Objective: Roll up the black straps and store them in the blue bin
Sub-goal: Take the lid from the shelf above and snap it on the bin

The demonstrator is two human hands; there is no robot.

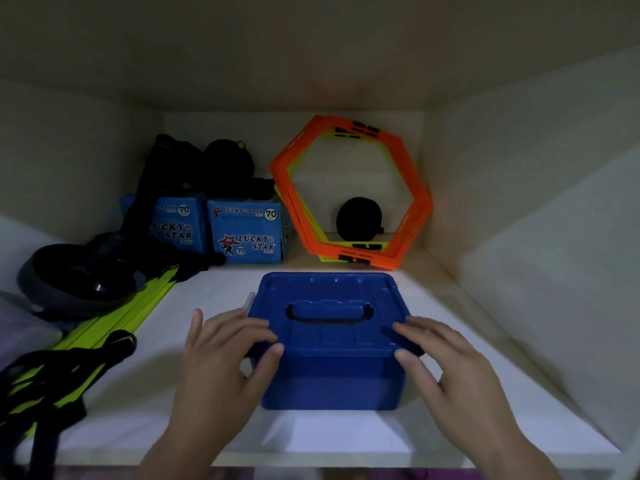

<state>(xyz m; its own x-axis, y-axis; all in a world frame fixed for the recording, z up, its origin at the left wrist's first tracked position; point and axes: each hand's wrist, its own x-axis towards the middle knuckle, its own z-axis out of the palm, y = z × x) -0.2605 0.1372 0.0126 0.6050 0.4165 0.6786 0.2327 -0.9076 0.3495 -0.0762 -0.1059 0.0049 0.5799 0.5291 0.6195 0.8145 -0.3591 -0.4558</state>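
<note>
The fingers (242, 332) of the left hand (221, 358) are spread and curled over the near left corner of the blue bin (332, 375), the thumb pressed against its front edge and the tips lying on the lid (329, 306); the right hand (446, 362) mirrors this at the near right corner, fingers loosely open and resting on the lid edge, thumb at the front rim. Neither hand closes fully round anything; both simply bear on the bin, which stands with its lid on, handle recessed in the top, in the middle of a white shelf (450, 427). Left of the bin, at the shelf's near edge, lie black straps (45, 386) tangled over yellow-green bars (131, 313), still loose and outside the bin. Farther left and behind sits a dark wheel-like object (72, 278) with more dark gear piled above it. Behind the bin to the left stand two blue boxes (247, 233) printed "Lucky Star". Directly behind the bin, orange hexagon frames (349, 192) lean against the back wall, with a black ball (358, 218) seen through their opening.
</note>
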